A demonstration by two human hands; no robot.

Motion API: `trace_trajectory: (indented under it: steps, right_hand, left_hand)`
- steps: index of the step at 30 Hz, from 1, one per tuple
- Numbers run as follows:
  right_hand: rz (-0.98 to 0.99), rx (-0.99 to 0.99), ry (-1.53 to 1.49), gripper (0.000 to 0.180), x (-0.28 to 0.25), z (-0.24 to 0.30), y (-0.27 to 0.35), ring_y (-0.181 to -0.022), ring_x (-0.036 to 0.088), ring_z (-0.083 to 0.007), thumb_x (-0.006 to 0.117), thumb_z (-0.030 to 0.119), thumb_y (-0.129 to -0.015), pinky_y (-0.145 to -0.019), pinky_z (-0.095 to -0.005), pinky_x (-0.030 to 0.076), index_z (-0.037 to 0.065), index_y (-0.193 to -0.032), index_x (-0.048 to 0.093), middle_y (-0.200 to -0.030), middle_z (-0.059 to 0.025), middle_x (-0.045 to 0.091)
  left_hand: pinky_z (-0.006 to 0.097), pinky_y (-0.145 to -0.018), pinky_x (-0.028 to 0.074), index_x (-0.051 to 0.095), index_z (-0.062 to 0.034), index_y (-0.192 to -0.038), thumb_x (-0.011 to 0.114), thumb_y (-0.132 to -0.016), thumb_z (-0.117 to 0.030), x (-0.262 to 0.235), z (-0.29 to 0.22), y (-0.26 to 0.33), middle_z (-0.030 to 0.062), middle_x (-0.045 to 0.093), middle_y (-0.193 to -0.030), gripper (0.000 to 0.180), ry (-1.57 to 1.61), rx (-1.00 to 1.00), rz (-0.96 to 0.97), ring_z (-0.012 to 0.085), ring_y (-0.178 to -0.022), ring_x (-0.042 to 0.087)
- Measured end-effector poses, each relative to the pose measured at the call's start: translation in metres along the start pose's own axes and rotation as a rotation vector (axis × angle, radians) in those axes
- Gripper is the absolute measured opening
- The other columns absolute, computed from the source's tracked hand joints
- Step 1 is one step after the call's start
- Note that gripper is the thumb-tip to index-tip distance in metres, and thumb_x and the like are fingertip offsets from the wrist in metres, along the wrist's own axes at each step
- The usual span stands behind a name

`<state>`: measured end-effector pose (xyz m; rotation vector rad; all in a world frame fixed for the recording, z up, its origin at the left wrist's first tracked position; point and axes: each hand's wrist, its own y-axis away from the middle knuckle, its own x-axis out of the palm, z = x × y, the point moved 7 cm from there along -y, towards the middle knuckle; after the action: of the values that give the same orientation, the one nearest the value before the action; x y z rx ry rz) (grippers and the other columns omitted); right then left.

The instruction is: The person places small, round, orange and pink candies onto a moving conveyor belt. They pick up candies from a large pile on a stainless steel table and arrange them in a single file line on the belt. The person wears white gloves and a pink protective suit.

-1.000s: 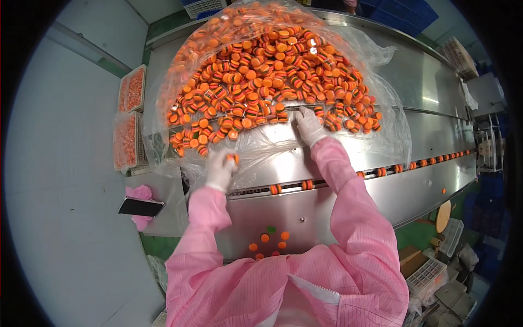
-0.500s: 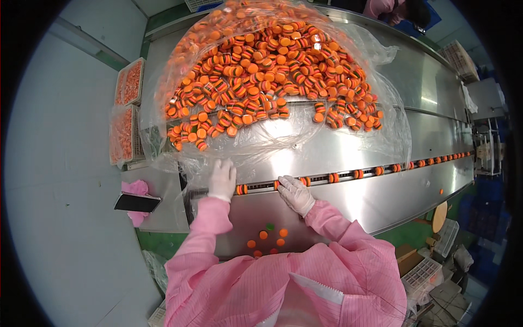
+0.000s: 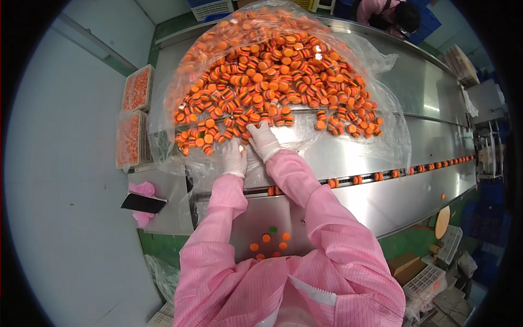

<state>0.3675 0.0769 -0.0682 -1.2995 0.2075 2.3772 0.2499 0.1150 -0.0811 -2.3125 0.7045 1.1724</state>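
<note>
Gloved left hand (image 3: 235,160) and right hand (image 3: 265,143) are set against heaped striped discs (image 3: 272,73); whether the fingers (image 3: 254,129) grasp any cannot be told. The track (image 3: 345,181) is partly hidden by a sleeve (image 3: 297,175).

We see a pale wall (image 3: 71,180) filling the left of the frame, green floor (image 3: 163,245) (partly hidden) at lower left, and a shiny steel table (image 3: 408,92) at upper right.

Pink pinstriped fabric smock (image 3: 354,283), long loose sleeves (image 3: 217,218) — white zip strip (image 3: 313,292) in front — thin whitish gloves (image 3: 265,143) on both hands (image 3: 234,161).
</note>
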Motion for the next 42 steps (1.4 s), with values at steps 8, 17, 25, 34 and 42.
trace_trajectory:
  steps: [8, 17, 25, 34, 42]
  right_hand:
    - [-0.228, 0.054, -0.291, 0.010, -0.004, -0.025, 0.025, -0.072, 0.057, -0.0287, 0.050, 0.007, -0.079, -0.062, -0.0404, 0.046, 0.004, -0.089, 0.049, -0.077, -0.0158, 0.057]
    - [0.037, 0.152, -0.357, 0.028, -0.035, -0.053, 0.160, -0.085, 0.054, -0.0321, 0.053, 0.001, -0.074, -0.075, -0.0374, 0.045, 0.005, -0.101, 0.058, -0.092, -0.0189, 0.053]
    - [0.283, 0.053, -0.109, 0.034, -0.033, -0.018, 0.197, -0.088, 0.052, -0.0344, 0.063, 0.014, -0.071, -0.077, -0.0413, 0.044, 0.010, -0.104, 0.058, -0.096, -0.0173, 0.053]
    - [-0.075, 0.345, -0.784, 0.011, -0.055, -0.071, 0.232, -0.083, 0.058, -0.0249, 0.054, 0.005, -0.081, -0.074, -0.0315, 0.047, 0.006, -0.091, 0.057, -0.089, -0.0119, 0.060]
    - [0.044, 0.613, -1.399, 0.024, -0.048, -0.103, 0.240, -0.090, 0.056, -0.0171, 0.050, 0.007, -0.087, -0.080, -0.0281, 0.045, 0.002, -0.110, 0.048, -0.097, -0.0096, 0.058]
  left_hand:
    - [0.044, -0.076, 0.040, 0.048, -0.0066, -0.089, 0.062, -0.069, -0.010, -0.023, -0.007, 0.061, 0.0167, 0.046, -0.091, 0.025, 0.037, -0.022, 0.226, 0.0370, -0.085, 0.048]
    - [0.046, -0.074, 0.046, 0.048, -0.0063, -0.101, 0.065, -0.074, -0.024, 0.008, -0.035, 0.115, 0.0189, 0.044, -0.099, 0.036, -0.001, -0.236, 0.547, 0.0403, -0.087, 0.054]
    - [0.041, -0.081, 0.043, 0.053, -0.0065, -0.100, 0.060, -0.076, -0.014, -0.026, -0.017, 0.046, 0.0171, 0.045, -0.102, 0.027, 0.063, 0.006, 0.194, 0.0349, -0.095, 0.050]
    - [0.041, -0.086, 0.041, 0.046, -0.0045, -0.108, 0.062, -0.074, -0.012, 0.003, -0.024, -0.002, 0.0182, 0.044, -0.108, 0.039, -0.060, 0.123, 0.117, 0.0350, -0.103, 0.046]
    - [0.044, -0.071, 0.045, 0.047, -0.0046, -0.091, 0.059, -0.075, -0.016, 0.005, -0.044, 0.006, 0.0170, 0.046, -0.094, 0.023, -0.075, 0.109, 0.258, 0.0367, -0.085, 0.052]
